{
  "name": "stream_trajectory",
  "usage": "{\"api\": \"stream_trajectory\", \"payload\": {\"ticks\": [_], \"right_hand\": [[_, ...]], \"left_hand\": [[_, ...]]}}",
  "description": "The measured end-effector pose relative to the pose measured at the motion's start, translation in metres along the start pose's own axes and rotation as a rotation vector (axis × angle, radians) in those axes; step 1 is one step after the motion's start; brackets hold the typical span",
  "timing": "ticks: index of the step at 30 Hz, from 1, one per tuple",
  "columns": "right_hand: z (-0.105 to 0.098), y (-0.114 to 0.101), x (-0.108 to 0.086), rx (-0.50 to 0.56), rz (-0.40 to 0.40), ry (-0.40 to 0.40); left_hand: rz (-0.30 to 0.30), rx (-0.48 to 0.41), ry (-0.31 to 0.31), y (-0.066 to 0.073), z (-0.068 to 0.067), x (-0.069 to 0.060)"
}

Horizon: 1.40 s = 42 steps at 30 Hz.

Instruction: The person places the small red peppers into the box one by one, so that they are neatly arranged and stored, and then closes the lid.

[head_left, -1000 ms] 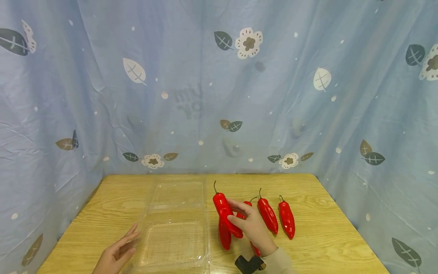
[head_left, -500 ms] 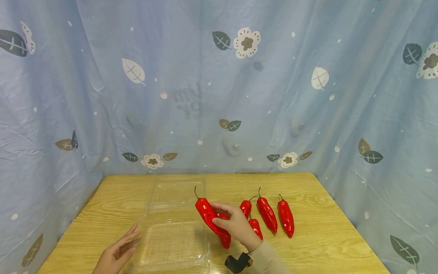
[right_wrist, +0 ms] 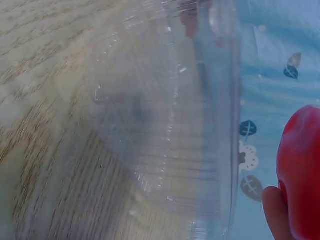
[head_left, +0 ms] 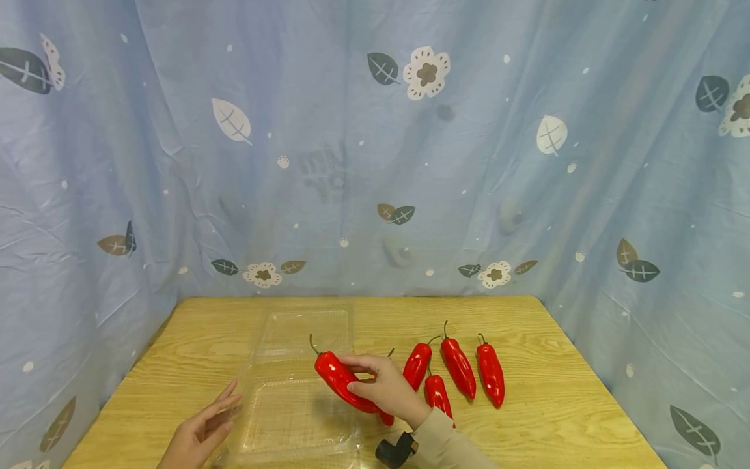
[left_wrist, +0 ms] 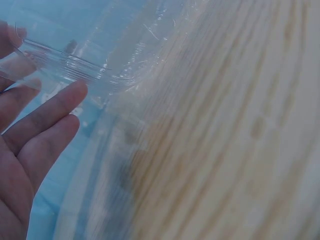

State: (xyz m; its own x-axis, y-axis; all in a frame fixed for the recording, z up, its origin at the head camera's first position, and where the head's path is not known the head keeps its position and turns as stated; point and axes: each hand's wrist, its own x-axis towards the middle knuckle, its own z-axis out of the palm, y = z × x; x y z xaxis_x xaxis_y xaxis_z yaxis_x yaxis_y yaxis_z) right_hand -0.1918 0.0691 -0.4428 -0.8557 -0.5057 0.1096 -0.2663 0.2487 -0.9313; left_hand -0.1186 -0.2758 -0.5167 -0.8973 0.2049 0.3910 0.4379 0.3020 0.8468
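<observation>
In the head view my right hand (head_left: pixel 383 387) pinches a red chili pepper (head_left: pixel 336 378) between thumb and fingers. The pepper is tilted, its stem pointing up and left, above the right part of a clear plastic clamshell box (head_left: pixel 281 417). In the right wrist view the held pepper (right_wrist: pixel 302 170) shows large at the right edge, with one fingertip against it. My left hand (head_left: pixel 199 430) lies at the box's left edge, fingers loosely extended. The left wrist view has its fingers (left_wrist: pixel 52 107) by the clear rim (left_wrist: pixel 70 62); firm contact is hard to tell.
Several more red peppers lie to the right: one (head_left: pixel 417 365), another (head_left: pixel 438 394), a third (head_left: pixel 458 368) and the rightmost (head_left: pixel 491 374). Another is mostly behind my right hand. The box's lid (head_left: pixel 307 329) lies open toward the back. A blue curtain (head_left: pixel 346 163) surrounds the wooden table (head_left: pixel 545 391).
My right hand has carried the pepper left, away from the other peppers, until it overlaps the box in the head view. The left hand has stayed in place.
</observation>
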Motion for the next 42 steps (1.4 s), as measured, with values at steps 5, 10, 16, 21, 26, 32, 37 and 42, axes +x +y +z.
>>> {"api": "stream_trajectory", "payload": {"ticks": [5, 10, 16, 21, 26, 32, 37, 42], "right_hand": [[0.007, -0.002, 0.002, 0.025, 0.012, -0.042], [0.015, 0.0, 0.005, 0.026, 0.004, -0.082], [0.027, 0.001, 0.007, 0.023, -0.006, -0.116], [0.035, 0.003, 0.009, 0.026, -0.022, -0.145], [0.044, 0.005, 0.01, -0.001, -0.06, -0.177], [0.051, 0.003, 0.01, -0.025, -0.076, -0.202], [0.055, 0.001, 0.011, -0.052, -0.075, -0.233], [0.057, 0.002, 0.011, -0.102, -0.08, -0.271]], "left_hand": [[0.001, -0.009, -0.001, 0.0, 0.0, 0.0], [-0.015, -0.007, -0.005, 0.001, 0.0, 0.0], [0.014, -0.016, -0.006, 0.001, 0.0, 0.002], [0.025, -0.004, 0.001, 0.001, 0.0, 0.002], [0.014, 0.013, 0.012, 0.002, 0.0, 0.001], [-0.006, 0.027, 0.009, 0.001, 0.0, 0.001], [-0.003, 0.02, 0.009, 0.001, 0.0, 0.001], [0.015, 0.021, 0.006, 0.0, 0.0, 0.001]]}}
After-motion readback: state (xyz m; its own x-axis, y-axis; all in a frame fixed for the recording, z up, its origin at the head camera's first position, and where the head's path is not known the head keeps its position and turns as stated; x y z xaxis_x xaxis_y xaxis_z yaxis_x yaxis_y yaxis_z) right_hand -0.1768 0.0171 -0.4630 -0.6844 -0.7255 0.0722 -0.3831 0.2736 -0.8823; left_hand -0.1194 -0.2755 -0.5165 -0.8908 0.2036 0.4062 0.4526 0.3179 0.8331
